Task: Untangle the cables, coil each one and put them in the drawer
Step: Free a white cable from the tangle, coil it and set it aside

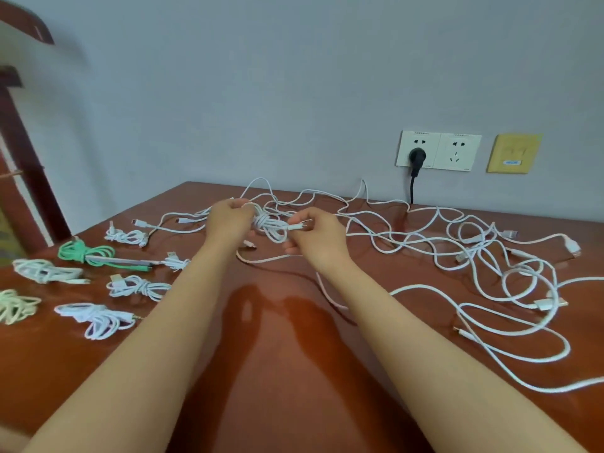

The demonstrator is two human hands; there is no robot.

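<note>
Two bare forearms (153, 338) reach across a glossy red-brown wooden table (277, 354), where the left hand (230, 220) grips a small coiled white cable (269, 225) and the right hand (318, 238) pinches its plug end (295, 227). Winding that tail snugly round the coil's middle should secure it. Finished cable bundles (137, 286) lie left; a loose white cable tangle (490, 256) sprawls right.

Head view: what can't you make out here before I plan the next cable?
Drawer: nowhere in the head view, outside the frame.
Loose white tangle: strands overlap and the right edge cuts it; cable count unclear.
Cream bundle: cut by the left edge.
White coil: left hand grips it, right hand pinches its end; fingers hide the wrap.
Black cord: drops behind the table.
</note>
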